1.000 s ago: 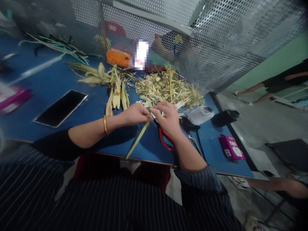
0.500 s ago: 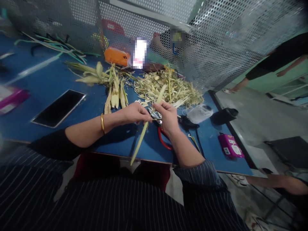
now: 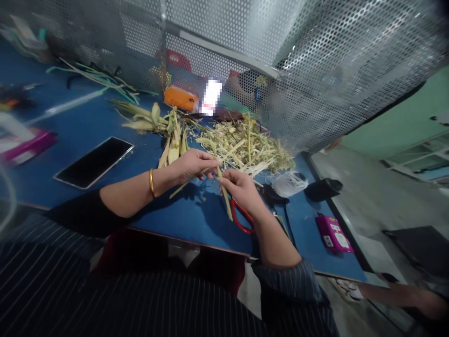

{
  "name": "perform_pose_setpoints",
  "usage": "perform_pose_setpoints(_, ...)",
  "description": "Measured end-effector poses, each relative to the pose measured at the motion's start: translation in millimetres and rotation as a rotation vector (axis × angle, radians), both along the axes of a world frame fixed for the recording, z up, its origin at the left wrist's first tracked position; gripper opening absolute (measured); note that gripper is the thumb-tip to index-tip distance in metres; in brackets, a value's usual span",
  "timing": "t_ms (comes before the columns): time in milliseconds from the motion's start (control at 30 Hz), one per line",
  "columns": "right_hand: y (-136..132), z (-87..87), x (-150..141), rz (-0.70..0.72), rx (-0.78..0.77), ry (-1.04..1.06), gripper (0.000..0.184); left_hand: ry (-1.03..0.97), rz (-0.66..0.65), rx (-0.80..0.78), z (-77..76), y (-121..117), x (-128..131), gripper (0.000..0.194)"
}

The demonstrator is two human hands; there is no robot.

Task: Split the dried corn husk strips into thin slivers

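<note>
My left hand (image 3: 198, 164), with a gold bangle at the wrist, is closed in a pinch on pale green corn husk strips above the table. Its fingertips almost meet those of my right hand (image 3: 242, 189), which pinches the same husk strips (image 3: 227, 205) where they cross. One strip end hangs down between the hands; a thinner one sticks out below my left hand. Under my right wrist lie scissors with red handles (image 3: 242, 219), their blades hidden. Behind my hands are whole corn husks (image 3: 174, 149) and a heap of shredded husk (image 3: 270, 145).
A phone (image 3: 94, 161) lies at left on the blue table (image 3: 196, 220). Toward the right are white string (image 3: 289, 183), a black cylinder (image 3: 323, 188) and a magenta packet (image 3: 333, 233). An orange packet (image 3: 180, 98) rests by the perforated metal screen (image 3: 224, 54). Another person's leg (image 3: 396, 296) shows at lower right.
The long strip has turned: its lower end swung from left to right, below my right hand. A thinner end now points lower left. The whole view has shifted slightly.
</note>
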State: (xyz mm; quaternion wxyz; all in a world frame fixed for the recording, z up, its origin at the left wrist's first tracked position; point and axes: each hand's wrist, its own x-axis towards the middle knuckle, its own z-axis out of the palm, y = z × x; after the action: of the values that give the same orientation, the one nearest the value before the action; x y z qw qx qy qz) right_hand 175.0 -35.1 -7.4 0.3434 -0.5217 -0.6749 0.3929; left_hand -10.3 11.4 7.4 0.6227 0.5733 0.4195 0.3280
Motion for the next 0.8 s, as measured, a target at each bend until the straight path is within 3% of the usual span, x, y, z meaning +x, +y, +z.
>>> perform_pose_setpoints(133, -1.4, -3.3, -0.3, -0.053, 0.214, -0.245, 0.027, -0.007, 0.072, 0.058, -6.5, 0.5, 3.5, 0.02)
perform_pose_setpoints(267, -0.8, -3.5, 2.0, -0.127, 0.398, -0.504, 0.018, -0.042, 0.11, 0.011, -12.4, 0.3, 7.9, 0.02)
perform_pose_setpoints(467, 3.2, -11.2, 2.2, -0.22, 0.495, -0.51, 0.015, -0.09, 0.056, 0.04, -17.1, -2.4, 10.2, 0.026)
perform_pose_setpoints(533, 5.4, -11.7, 6.6, -0.284, 0.602, -0.554, 0.018, 0.027, 0.108, 0.181, -13.1, -4.4, 7.3, 0.027)
perform_pose_setpoints(633, 9.5, -9.5, 15.7, -0.35, 0.728, -0.656, 0.019, 0.267, 0.346, 0.566, -2.2, -7.5, -0.2, 0.04)
perform_pose_setpoints(700, 11.4, -6.4, 19.8, -0.325, 0.781, -0.705, 0.018, 0.371, 0.487, 0.819, 4.4, -7.3, -4.8, 0.039)
perform_pose_setpoints(733, 11.8, -4.7, 20.8, -0.298, 0.804, -0.721, 0.018, 0.403, 0.508, 0.912, 6.7, -6.2, -6.3, 0.034)
perform_pose_setpoints(800, 11.7, -1.1, 20.5, -0.241, 0.84, -0.743, 0.019, 0.443, 0.421, 0.968, 8.6, -2.0, -7.9, 0.026)
